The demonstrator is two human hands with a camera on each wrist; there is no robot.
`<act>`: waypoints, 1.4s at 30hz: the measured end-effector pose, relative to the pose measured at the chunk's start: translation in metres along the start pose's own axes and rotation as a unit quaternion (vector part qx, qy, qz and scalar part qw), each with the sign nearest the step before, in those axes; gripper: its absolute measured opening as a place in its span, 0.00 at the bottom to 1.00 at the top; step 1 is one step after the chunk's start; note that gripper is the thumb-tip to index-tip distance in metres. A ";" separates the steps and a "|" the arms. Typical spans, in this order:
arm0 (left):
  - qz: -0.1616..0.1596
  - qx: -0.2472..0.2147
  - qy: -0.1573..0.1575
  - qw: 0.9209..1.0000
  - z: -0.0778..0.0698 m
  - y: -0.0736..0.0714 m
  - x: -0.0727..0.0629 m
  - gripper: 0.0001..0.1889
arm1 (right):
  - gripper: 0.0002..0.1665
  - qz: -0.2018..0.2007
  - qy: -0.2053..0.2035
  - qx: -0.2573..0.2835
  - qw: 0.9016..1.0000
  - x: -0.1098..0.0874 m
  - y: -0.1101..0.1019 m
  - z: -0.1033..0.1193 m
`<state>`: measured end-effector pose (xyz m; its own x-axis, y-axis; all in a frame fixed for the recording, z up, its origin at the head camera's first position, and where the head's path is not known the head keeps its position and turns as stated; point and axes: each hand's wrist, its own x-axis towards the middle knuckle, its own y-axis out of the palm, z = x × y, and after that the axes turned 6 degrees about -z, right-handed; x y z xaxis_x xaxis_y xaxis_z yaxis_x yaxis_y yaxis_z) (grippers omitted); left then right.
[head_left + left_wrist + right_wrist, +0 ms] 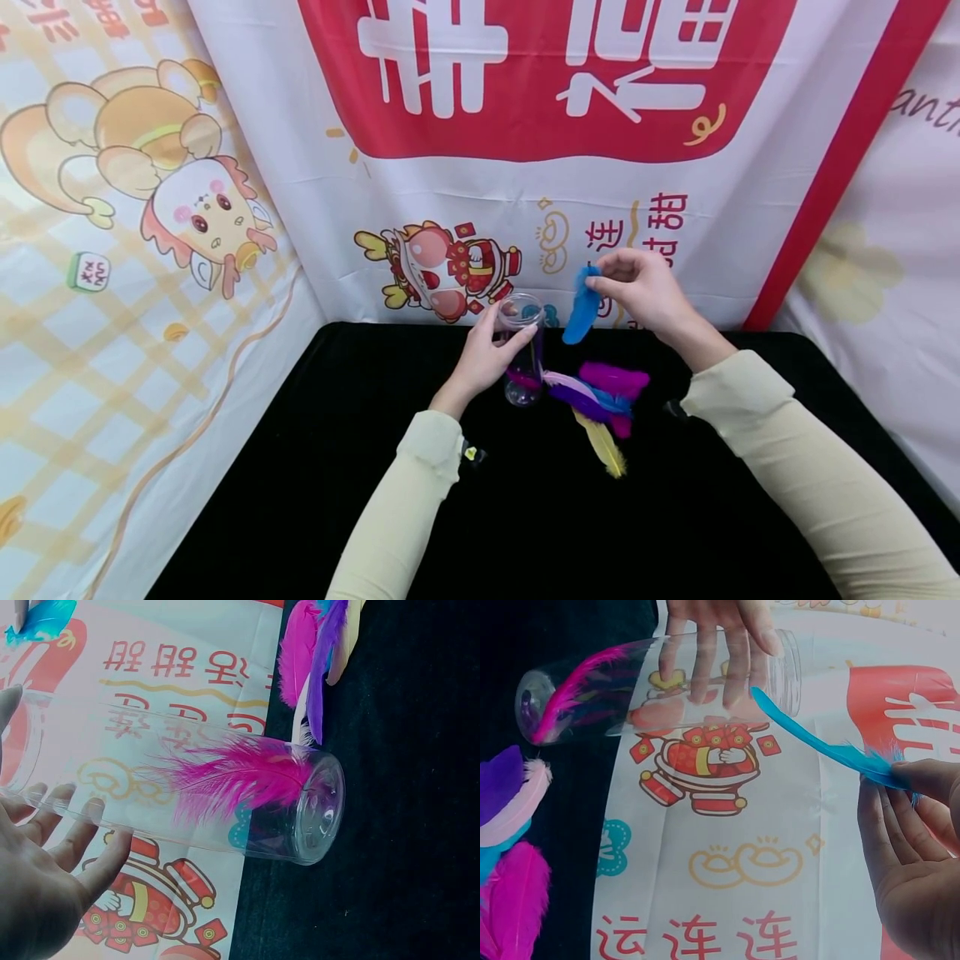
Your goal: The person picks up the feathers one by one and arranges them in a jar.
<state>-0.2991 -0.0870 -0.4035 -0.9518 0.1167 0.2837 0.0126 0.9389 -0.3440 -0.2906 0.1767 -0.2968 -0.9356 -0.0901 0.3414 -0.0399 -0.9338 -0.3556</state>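
A clear, tall plastic jar stands on the black table, open at the top. My left hand grips it near the rim, thumb on one side and fingers round the other. Inside, a magenta feather leans up from the jar's bottom. Up and to the right of the mouth, my right hand pinches a blue feather by one end between thumb and fingers. In the right wrist view its free tip overlaps the jar near the rim.
Beside the jar's base, on its right, lies a loose pile of feathers: magenta, purple, pale pink, blue and yellow. A printed cloth backdrop hangs right behind the black table, with more cloth at both sides.
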 end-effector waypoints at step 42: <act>0.005 -0.005 0.001 1.000 -0.003 -0.001 -0.002 0.38 | 0.12 -0.028 -0.037 0.000 0.999 0.011 0.016 0.009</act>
<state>-0.2957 -0.0873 -0.4007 -0.9512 0.1256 0.2817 0.0241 0.9408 -0.3380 -0.2979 0.1573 -0.2908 -0.9038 -0.0629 0.4234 -0.0910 -0.9383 -0.3336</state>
